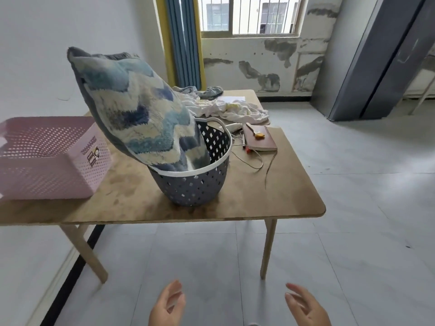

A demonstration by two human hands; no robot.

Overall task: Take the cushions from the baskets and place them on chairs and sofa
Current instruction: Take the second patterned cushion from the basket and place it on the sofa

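A fluffy cushion (138, 109) with a blue and cream zigzag pattern stands tilted in a round grey basket (195, 184) with a white rim, on a wooden table (270, 196). Left of it sits a pink perforated basket (47, 170), in which no cushion shows. My left hand (168, 307) and my right hand (306, 309) hover low at the bottom of the view, over the floor in front of the table. Both hands have relaxed fingers and hold nothing. They are well short of the grey basket.
Crumpled white and blue cloths (230, 107) lie at the table's far end. A brown notebook (259, 140) and thin cords (254, 158) lie right of the grey basket. A grey cabinet (376, 67) stands at the right; a curtain (183, 38) hangs by the window.
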